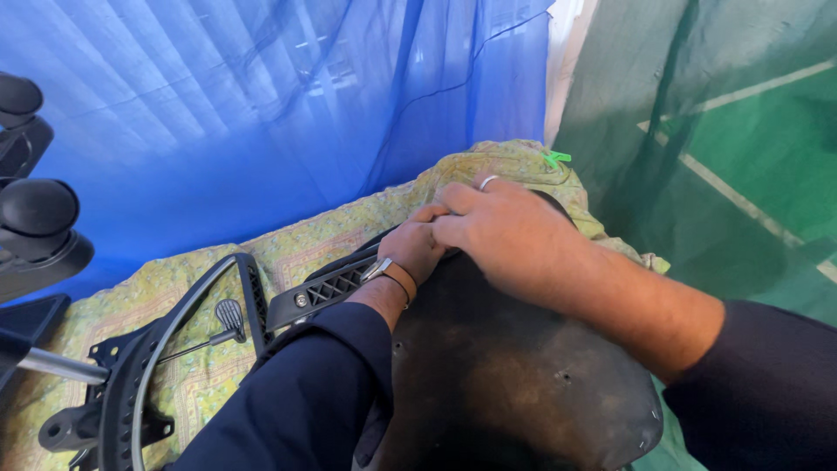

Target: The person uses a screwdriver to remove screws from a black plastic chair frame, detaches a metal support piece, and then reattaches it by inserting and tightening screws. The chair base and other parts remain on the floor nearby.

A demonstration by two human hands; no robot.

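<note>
- Hands first: our right hand (510,235), silver ring on one finger, lies flat with its fingers together over our left hand (417,247); both press at the far edge of the dark, rounded, upturned chair seat pan (514,375). The left fingers are curled under the right palm. We cannot tell whether they grip anything.
- Seat pan sits on the yellow patterned cloth (349,231), its near part across our lap and its far edge by the black latticed plastic armrest bracket (327,288).
- Risk, as we judge it: the left fingers are trapped between the right palm and the pan edge, so a hard push could pinch them.
- Risk: the pan's surface looks smooth and domed. Pressing off-centre could let it slide on the loose cloth towards the bracket.
- Further left, the black curved chair frame (144,375) and the thin metal lever with a flat paddle end (228,318) lie close to our dark left sleeve (305,392). A sudden slip of the elbow could knock them.
- Blue mesh curtain (261,105) hangs just behind the cloth. We see nothing snagged on it.
</note>
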